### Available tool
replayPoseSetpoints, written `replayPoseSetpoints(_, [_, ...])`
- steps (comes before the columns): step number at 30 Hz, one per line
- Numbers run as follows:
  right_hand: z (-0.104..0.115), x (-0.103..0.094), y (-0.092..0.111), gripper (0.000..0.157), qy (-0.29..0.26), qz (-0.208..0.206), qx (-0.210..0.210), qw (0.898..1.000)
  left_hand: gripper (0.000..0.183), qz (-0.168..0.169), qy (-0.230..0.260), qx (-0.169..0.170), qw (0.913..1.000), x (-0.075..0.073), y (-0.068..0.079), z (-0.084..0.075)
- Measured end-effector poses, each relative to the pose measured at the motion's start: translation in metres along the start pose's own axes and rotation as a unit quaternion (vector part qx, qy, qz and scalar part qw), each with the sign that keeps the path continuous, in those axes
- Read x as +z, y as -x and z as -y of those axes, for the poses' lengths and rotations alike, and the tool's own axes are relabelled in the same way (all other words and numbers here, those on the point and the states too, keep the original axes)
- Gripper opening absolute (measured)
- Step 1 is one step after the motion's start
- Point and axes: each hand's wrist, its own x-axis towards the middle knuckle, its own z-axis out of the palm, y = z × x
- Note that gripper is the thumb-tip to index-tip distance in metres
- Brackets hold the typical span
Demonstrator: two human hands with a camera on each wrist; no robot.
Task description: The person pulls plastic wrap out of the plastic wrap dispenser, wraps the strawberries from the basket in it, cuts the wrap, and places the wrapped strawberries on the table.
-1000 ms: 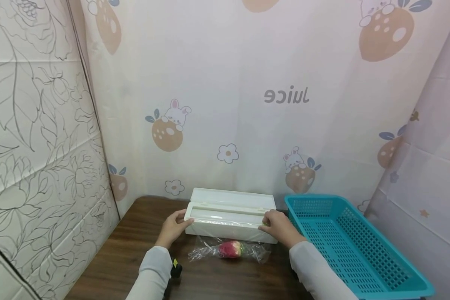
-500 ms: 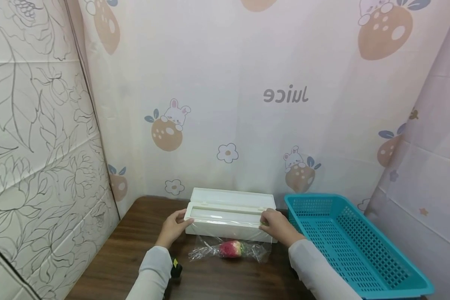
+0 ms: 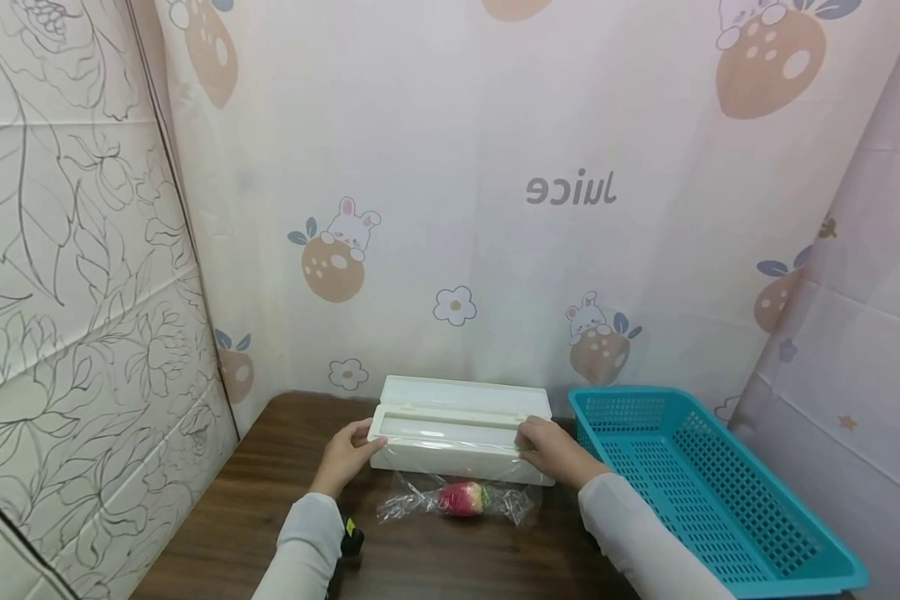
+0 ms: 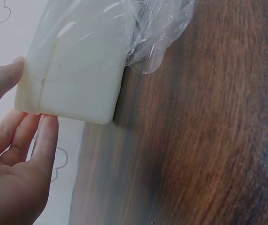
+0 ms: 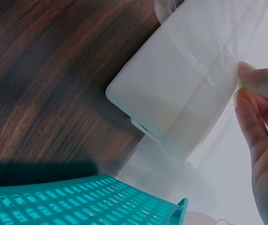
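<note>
A white cling film dispenser (image 3: 450,454) stands at the back of the wooden table, its lid (image 3: 465,394) raised behind it. My left hand (image 3: 347,458) grips its left end, thumb on the near edge and fingers against the end wall, as the left wrist view shows. With thumb and fingertips my right hand (image 3: 551,450) pinches a small green slider (image 5: 242,85) on the dispenser's edge, toward its right end. Clear film (image 4: 148,37) hangs over the front. Just before it lies a red and pale-yellow fruit-like piece (image 3: 461,498) wrapped in film with twisted ends.
A teal plastic basket (image 3: 720,492) stands close on the right, beside my right forearm. Patterned cloth walls (image 3: 450,208) rise directly behind the table and at both sides. A black device (image 3: 352,540) sits at my left wrist.
My right hand has slid a little to the left along the dispenser with the green slider. The left hand and the wrapped piece have stayed in place.
</note>
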Motion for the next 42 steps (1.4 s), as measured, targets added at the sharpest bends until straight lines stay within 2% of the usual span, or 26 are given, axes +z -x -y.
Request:
replayPoseSetpoints(6, [-0.005,0.000,-0.001,0.021,-0.008,0.004,-0.050,0.999,0.062,0.001,0.001,0.000,1.0000,0.001,0.000,0.001])
replayPoseSetpoints(10, [-0.008,0.001,-0.002,0.023,-0.013,0.006,-0.066,0.998,0.061,0.000,0.005,0.000,1.0000,0.001,-0.001,0.002])
replayPoseSetpoints(19, [-0.002,-0.001,-0.004,0.022,-0.006,0.040,-0.036,0.999,0.061,0.001,0.005,-0.010,0.9999,-0.001,0.001,0.003])
replayPoseSetpoints(25, [-0.002,0.000,-0.002,0.024,0.012,0.023,-0.079,0.997,0.060,-0.001,0.001,0.006,1.0000,-0.002,0.000,0.001])
replayPoseSetpoints(36, [0.003,0.003,-0.004,0.026,0.020,0.028,-0.096,0.995,0.061,0.002,0.003,0.006,1.0000,-0.003,-0.002,0.000])
replayPoseSetpoints(42, [0.005,-0.001,-0.010,0.016,-0.006,0.030,-0.059,0.998,0.060,0.004,0.000,0.005,1.0000,-0.002,-0.003,0.001])
